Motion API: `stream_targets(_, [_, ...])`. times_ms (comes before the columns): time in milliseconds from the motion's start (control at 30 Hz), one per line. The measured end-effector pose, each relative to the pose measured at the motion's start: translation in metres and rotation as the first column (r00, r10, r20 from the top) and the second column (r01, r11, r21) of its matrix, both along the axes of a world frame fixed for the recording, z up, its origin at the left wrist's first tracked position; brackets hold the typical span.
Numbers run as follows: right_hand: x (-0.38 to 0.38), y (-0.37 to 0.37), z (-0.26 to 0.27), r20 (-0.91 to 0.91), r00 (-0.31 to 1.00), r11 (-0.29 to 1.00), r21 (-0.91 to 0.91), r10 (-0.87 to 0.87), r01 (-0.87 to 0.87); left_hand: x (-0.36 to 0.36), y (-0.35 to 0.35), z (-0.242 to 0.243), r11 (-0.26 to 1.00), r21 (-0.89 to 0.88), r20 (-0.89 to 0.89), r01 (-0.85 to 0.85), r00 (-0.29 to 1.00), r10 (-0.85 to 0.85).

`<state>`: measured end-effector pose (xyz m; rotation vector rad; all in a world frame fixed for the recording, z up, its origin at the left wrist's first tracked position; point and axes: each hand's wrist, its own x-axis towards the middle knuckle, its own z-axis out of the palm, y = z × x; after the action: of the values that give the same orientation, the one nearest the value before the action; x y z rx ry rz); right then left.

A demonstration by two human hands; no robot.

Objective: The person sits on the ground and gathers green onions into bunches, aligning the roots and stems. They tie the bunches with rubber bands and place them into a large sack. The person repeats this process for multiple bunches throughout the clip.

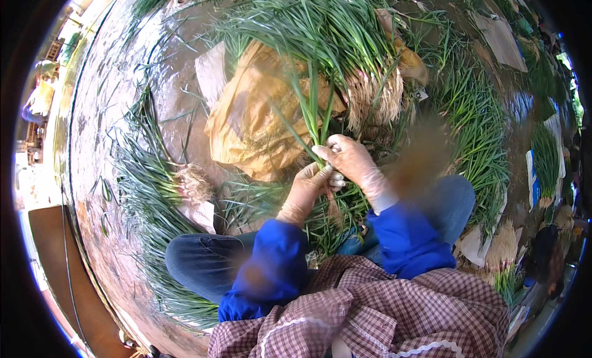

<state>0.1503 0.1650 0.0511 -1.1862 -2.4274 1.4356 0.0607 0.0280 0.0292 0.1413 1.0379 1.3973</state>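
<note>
In the head view, my left hand [311, 188], in a thin pale glove, closes round the lower part of a green onion [311, 113] below its leaves. Just above and to the right, my gloved right hand [346, 155] pinches the same plant where its leaves spread, thumb and forefinger together. The leaves point up and away from me, and reddish roots [333, 205] hang under my left hand. Beyond my hands lies a yellow-orange plastic sheet or bag [254, 117]. A large heap of green onions [319, 25] rests past it, with pale roots [377, 94] facing me.
More green onions [148, 191] lie at the left, roots inward, and others [481, 141] at the right. Loose leaves [249, 196] are strewn near my knees. The floor [111, 108] looks wet. A brown board or panel [69, 265] is at the far left. Blurred spots cover parts of the view.
</note>
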Motion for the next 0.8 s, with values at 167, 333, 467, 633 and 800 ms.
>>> stream_targets(167, [0.0,-0.02,-0.029,-0.347,0.93,0.887,-0.459,-0.125,-0.052,-0.002,-0.024,-0.004,0.996,0.078,0.161,0.041,0.986,-0.053])
stream_targets(333, [0.027,-0.014,-0.002,-0.367,0.926,0.91,-0.408,-0.091,-0.072,-0.013,-0.035,-0.009,1.0,0.009,0.141,0.023,0.99,-0.024])
stream_targets(467, [0.024,-0.016,0.006,-0.434,0.754,0.773,-0.616,-0.492,0.15,-0.013,-0.036,-0.007,0.996,0.088,0.194,0.019,0.98,-0.036])
stream_targets(633, [0.01,-0.025,-0.001,-0.17,0.982,0.923,-0.359,0.079,-0.137,-0.011,-0.034,0.0,0.997,0.037,0.165,0.068,0.984,-0.073])
stream_targets(800, [0.005,-0.028,0.004,-0.304,0.902,0.937,-0.265,-0.306,0.229,0.005,-0.031,0.007,0.985,-0.171,-0.275,-0.035,0.961,-0.014])
